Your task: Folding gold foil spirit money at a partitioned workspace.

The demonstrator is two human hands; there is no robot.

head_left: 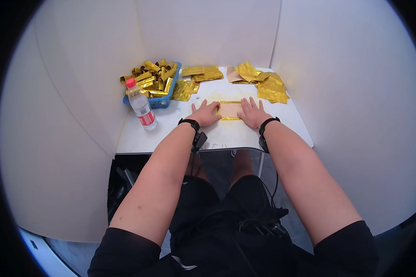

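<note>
Touching gold-edged sheet (229, 110): left hand (205, 114), right hand (252, 114), each grip spread; red label (147, 119) on bottle (138, 100) illegible.

Black short sleeves (125, 249) on both sides, I see from my remote seat, ending above the elbows, and there, a white curved mark (184, 264) on the dark top (203, 249)! Down to the black shorts (195, 191), short-legged. Each wrist wears a black strap (188, 122), and look, a boxy black module (199, 141) on each one! Thin dark cables (276, 188) run below, and I spot wires (241, 225) bunched across the lap.
</note>
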